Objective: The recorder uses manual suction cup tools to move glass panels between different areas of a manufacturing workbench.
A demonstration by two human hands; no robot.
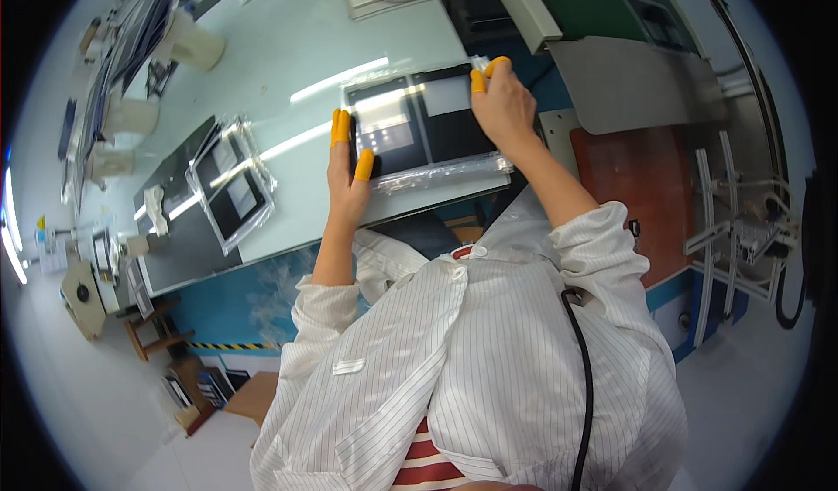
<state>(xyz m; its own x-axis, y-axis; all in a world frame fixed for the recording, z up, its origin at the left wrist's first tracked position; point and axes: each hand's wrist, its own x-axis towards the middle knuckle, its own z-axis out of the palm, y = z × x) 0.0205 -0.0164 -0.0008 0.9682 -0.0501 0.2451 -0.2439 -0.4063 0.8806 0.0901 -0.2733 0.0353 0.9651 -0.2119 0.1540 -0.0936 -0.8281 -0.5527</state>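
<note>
A flat black panel in a clear plastic bag (419, 124) lies on the pale green table (288, 63) near its front edge. My left hand (347, 164), with yellow finger cots, grips the bag's left edge, thumb on top. My right hand (502, 103), also with yellow cots, pinches the bag's far right corner. Both forearms come out of white striped sleeves.
A second bagged dark panel (231, 185) lies to the left on a black tray (179, 229). White paper cups (196, 44) and a rack of flat parts (131, 37) stand at the far left. A grey sheet (637, 81) and a brown mat (633, 177) lie to the right, beside metal rails (724, 229).
</note>
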